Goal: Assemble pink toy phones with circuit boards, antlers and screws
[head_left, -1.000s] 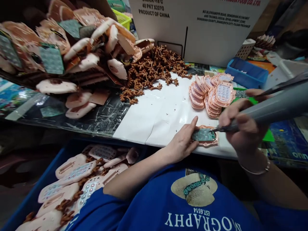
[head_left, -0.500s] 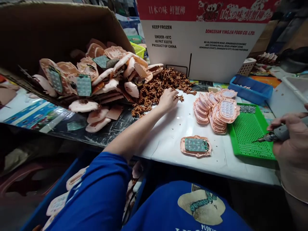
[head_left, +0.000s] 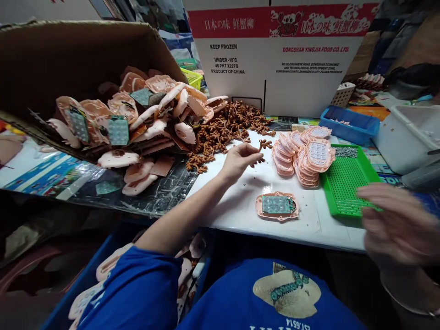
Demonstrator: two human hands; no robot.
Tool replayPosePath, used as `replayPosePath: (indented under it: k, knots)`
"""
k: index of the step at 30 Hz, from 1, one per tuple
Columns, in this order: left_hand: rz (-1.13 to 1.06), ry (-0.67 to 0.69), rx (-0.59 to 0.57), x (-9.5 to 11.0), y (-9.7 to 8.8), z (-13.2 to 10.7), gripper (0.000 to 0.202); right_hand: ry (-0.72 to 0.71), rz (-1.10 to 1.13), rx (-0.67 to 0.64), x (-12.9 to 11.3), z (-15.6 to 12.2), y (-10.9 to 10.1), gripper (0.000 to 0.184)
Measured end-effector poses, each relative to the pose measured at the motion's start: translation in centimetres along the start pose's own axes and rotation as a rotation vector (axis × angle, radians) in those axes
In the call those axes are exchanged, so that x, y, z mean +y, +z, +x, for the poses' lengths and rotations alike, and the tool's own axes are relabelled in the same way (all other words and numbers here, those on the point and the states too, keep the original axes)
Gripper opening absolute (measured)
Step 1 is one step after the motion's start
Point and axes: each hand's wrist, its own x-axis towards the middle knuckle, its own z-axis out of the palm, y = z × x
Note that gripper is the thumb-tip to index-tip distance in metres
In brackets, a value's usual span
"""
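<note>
My left hand (head_left: 238, 160) pinches a small brown cord piece (head_left: 264, 145) just above the white sheet, beside the heap of brown cords (head_left: 227, 128). A pink toy shell with a green circuit board (head_left: 277, 206) lies face down on the sheet near the front edge, untouched. My right hand (head_left: 398, 222) is blurred at the right, fingers spread and holding nothing, in front of the green perforated tray (head_left: 347, 183). The grey screwdriver (head_left: 421, 176) rests at the far right, apart from the hand.
A stack of pink keypad shells (head_left: 304, 153) sits next to the tray. A tipped cardboard box (head_left: 68, 59) spills pink shells (head_left: 144, 119) at left. A white carton (head_left: 275, 59) stands behind, a blue tray (head_left: 349, 123) and white bin (head_left: 409, 135) at right, a blue crate (head_left: 92, 275) below.
My left hand drew back from the cord heap with one brown cord. My right hand let go of the screwdriver and moved down, now open.
</note>
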Motion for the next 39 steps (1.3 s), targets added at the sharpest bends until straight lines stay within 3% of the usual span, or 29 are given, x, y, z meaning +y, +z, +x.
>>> replayPosePath:
  k: [1, 3, 5, 8, 12, 15, 19, 21, 23, 27, 28, 30, 33, 39]
  knots:
    - [-0.297, -0.069, -0.088, 1.2, 0.6, -1.6, 0.027, -0.102, 0.04, -0.091, -0.5, -0.6, 1.1, 0.039]
    - [-0.753, -0.232, -0.231, 3.4, 1.9, -4.8, 0.037, -0.143, 0.081, -0.269, -1.3, -1.5, 3.2, 0.038]
    - [-0.99, -0.373, -0.348, 5.1, 3.3, -7.5, 0.037, -0.11, 0.114, -0.334, -1.7, -1.9, 4.9, 0.032]
    - [-1.186, -0.491, -0.489, 6.1, 4.7, -10.0, 0.036, -0.169, 0.123, -0.302, -1.8, -2.1, 5.5, 0.032]
    - [-1.249, -0.539, -0.612, 5.4, 5.0, -10.8, 0.039, -0.265, 0.008, -0.269, -1.4, -1.8, 4.1, 0.033]
    - [-1.205, -0.57, -0.71, 5.0, 4.6, -10.6, 0.04, -0.417, -0.118, -0.348, -1.5, -1.1, 3.0, 0.038]
    - [-0.916, -0.509, -0.823, 5.6, 4.0, -10.4, 0.031, -0.839, -0.338, -0.585, -2.5, -0.2, 2.4, 0.031]
    - [-0.746, -0.433, -0.855, 6.1, 3.7, -10.4, 0.032, -0.866, -0.373, -0.639, -2.7, -0.1, 2.4, 0.024]
    - [-0.545, -0.299, -0.804, 6.4, 3.5, -10.4, 0.037, -0.664, -0.315, -0.66, -2.3, -0.4, 2.5, 0.018]
    - [0.007, 0.226, -0.384, 5.2, 3.9, -10.6, 0.032, 0.142, -0.061, -0.675, -0.5, -1.3, 2.9, 0.013]
    - [0.132, 0.343, -0.328, 4.6, 4.2, -10.7, 0.033, 0.324, 0.02, -0.662, -0.1, -1.6, 3.0, 0.014]
    - [0.325, 0.492, -0.327, 3.3, 4.8, -10.9, 0.039, 0.582, 0.173, -0.627, 0.5, -2.1, 3.3, 0.021]
    - [0.473, 0.564, -0.341, 2.0, 5.4, -11.4, 0.038, 0.726, 0.264, -0.583, 0.8, -2.8, 3.8, 0.03]
    - [0.546, 0.525, -0.287, 2.2, 4.8, -12.7, 0.038, 0.761, 0.284, -0.64, 0.6, -3.9, 4.7, 0.025]
